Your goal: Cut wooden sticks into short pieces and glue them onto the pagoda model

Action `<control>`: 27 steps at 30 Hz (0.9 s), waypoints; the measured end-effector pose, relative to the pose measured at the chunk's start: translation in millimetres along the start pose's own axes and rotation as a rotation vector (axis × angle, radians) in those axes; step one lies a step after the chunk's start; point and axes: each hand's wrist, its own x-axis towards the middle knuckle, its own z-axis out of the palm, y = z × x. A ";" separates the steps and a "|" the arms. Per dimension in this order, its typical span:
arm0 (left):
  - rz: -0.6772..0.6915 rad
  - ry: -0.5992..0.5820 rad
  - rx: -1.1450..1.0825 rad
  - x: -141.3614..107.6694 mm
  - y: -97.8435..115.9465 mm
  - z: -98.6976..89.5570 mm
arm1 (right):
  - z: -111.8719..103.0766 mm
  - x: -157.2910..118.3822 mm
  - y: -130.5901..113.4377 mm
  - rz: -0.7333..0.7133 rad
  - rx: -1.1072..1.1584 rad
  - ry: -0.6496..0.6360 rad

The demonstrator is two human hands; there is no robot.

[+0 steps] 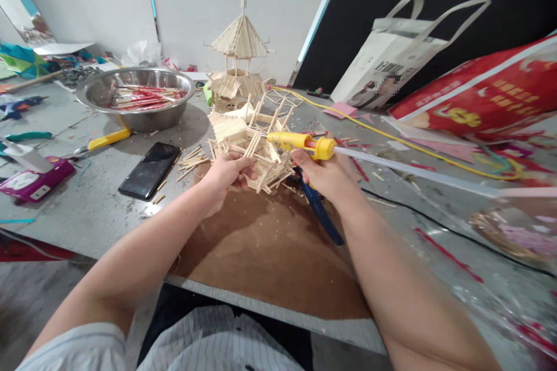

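Observation:
My right hand (324,174) is closed round the handle of a yellow hot glue gun (289,141). A long translucent glue stick (404,169) runs out of its back end to the right. The nozzle points left at a half-built model of thin wooden sticks (270,165), close to its upper part. At the model's left front, my left hand (228,177) has its fingers pinched on a pale wooden stick (251,148); the stick's lower end is hidden by the fingers. Blue-handled pliers (319,211) lie below my right hand.
Behind stands a finished stick pagoda (238,40). A steel bowl (174,110) with red-wrapped bundles, a black phone (150,171), a yellow-handled tool (108,139) and a purple power strip (41,185) are left. A yellow cable (369,124) and bags (483,93) lie right. Brown board (261,255) lies in front.

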 end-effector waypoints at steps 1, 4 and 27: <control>0.001 0.001 0.001 0.1 0.0 0.2 | -0.3 -0.1 -1.3 0.004 0.003 -0.002; -0.001 0.008 0.006 0.3 0.0 0.3 | -1.2 -0.3 -4.9 0.010 0.013 -0.003; 0.026 0.086 0.048 -0.2 1.3 3.5 | -1.4 -0.9 -5.7 0.018 -0.006 0.013</control>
